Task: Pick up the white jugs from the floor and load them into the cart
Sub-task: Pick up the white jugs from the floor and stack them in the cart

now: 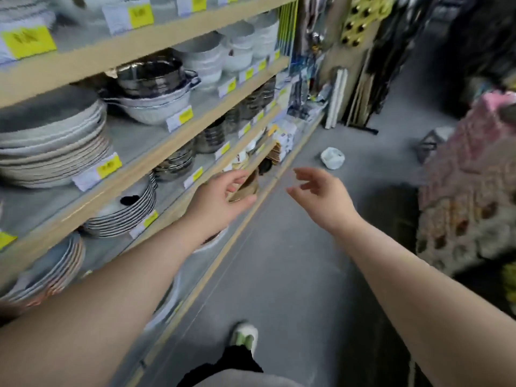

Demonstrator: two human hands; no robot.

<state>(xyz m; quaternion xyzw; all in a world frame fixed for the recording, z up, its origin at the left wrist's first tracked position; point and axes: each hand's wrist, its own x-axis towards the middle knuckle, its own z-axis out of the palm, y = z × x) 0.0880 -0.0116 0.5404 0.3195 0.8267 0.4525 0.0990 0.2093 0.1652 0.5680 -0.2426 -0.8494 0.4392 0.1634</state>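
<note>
One white jug (pixel 332 158) sits on the floor (pixel 279 275) ahead, beyond and slightly right of the right hand (pixel 321 194), which is nearer than the left hand (pixel 220 196). Both hands are empty, fingers loosely spread. Jug axis too blurred to tell. Plate shelves (pixel 156 152) flank the left, a patterned pile (pixel 469 191) the right.

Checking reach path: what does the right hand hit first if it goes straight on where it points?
Probably the low shelf edge, not the jug: the right hand points up-left, and the jug lies off to its right. Depth unclear.
</note>
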